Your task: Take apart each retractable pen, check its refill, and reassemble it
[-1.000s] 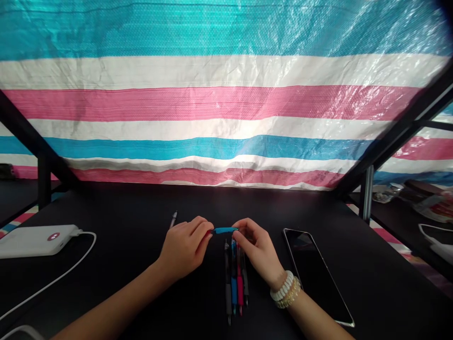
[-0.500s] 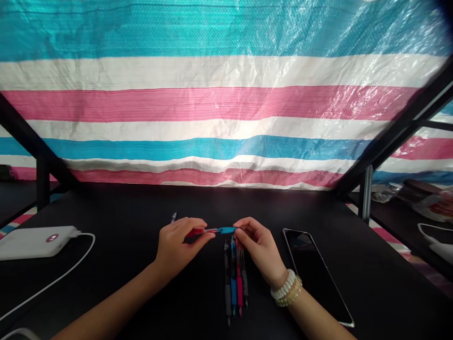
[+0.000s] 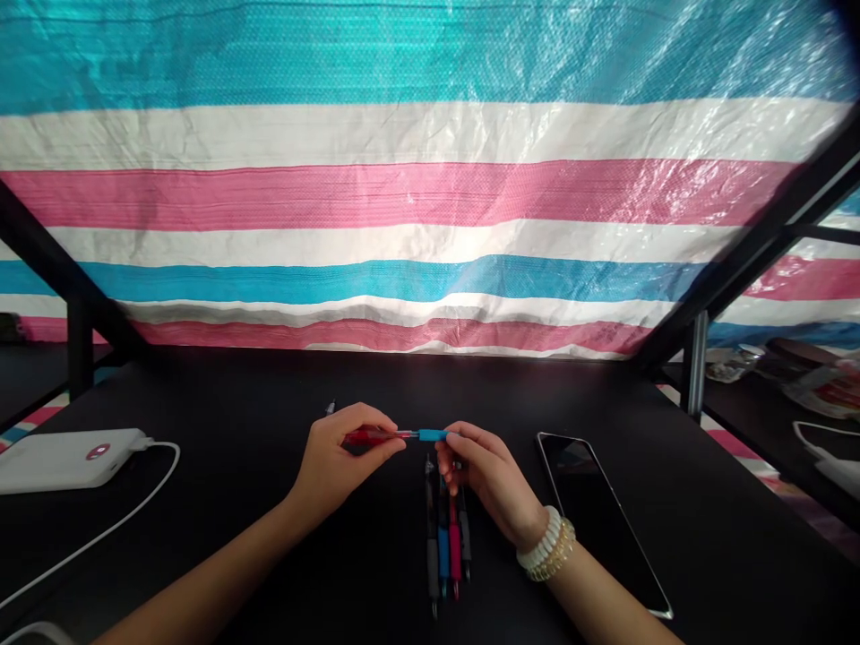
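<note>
As hands [image 3: 332,455] [image 3: 494,470] pinch, red-and-blue pen [image 3: 407,435], between them

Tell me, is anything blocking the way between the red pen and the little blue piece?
Nothing visible does. The red pen in the left hand points at the blue piece held by the right hand; whether they touch is too small to tell. The row of pens lies on the table, not between them.
</note>
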Demonstrator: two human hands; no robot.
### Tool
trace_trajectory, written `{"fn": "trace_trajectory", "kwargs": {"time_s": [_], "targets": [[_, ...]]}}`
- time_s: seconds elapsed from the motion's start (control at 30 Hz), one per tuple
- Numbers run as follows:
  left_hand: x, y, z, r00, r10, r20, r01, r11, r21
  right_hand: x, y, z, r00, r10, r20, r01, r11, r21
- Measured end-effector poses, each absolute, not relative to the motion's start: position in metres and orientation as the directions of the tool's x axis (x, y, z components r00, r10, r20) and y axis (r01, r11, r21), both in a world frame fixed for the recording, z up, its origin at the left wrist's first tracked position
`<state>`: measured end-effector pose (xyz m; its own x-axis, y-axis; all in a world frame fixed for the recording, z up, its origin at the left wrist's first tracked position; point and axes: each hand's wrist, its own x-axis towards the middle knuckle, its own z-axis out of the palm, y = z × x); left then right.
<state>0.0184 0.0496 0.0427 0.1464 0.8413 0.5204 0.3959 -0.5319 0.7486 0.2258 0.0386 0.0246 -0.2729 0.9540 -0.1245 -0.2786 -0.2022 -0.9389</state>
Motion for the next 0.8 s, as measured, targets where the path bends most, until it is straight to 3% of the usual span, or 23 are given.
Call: {"fn": "trace_trajectory", "kwargs": {"time_s": [0.4,0.57,0.8], "targets": [[0.018,0.053,0.038,0.162,0.927,0.339,0.22,-0.369,0.903,0.226,0.04,0.02,-0.254,0.949,-0.185,-0.266,-0.253,-0.93],[0.016,0.053,0.04,0.052,0.976,0.213,-0.007,-0.213,0.977,0.228,0.039,0.025,-0.274,0.937,-0.218,-0.305,-0.3,-0.904],[0.015,0.06,0.036,-0.071,0.995,0.072,-0.265,-0.088,0.96,0.227,0.037,0.027,-0.369,0.901,-0.227,-0.273,-0.339,-0.9]]}}
